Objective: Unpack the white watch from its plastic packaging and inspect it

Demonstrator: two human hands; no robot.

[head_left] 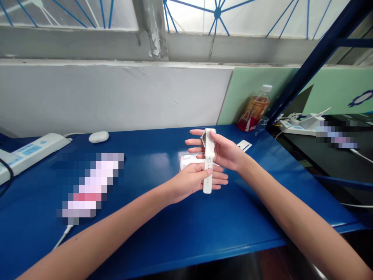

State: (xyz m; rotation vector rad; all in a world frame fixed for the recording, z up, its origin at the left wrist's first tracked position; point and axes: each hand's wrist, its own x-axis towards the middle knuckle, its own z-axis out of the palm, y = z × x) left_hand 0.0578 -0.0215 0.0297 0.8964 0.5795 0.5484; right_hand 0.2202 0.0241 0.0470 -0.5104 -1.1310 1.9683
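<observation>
A white wristwatch (208, 149) with a perforated strap is held upright between my hands, above the blue table. My right hand (223, 149) pinches its upper part near the case with the thumb, the other fingers stretched out behind it. Lower down, the thumb of my left hand (194, 177) presses the strap with the holes against the fingers. The watch face is mostly turned away from me. Behind my hands, partly hidden, lies a flat clear packet with a white label (188, 158) on the table.
On the blue table (151, 217) a pixelated phone-like slab (93, 186) lies at left with a white cable (62, 237). Farther back are a white power strip (35, 153) and a white earbud case (99, 137). A drink bottle (254, 111), a white card (244, 145) and a blue slanted post (303, 66) are right.
</observation>
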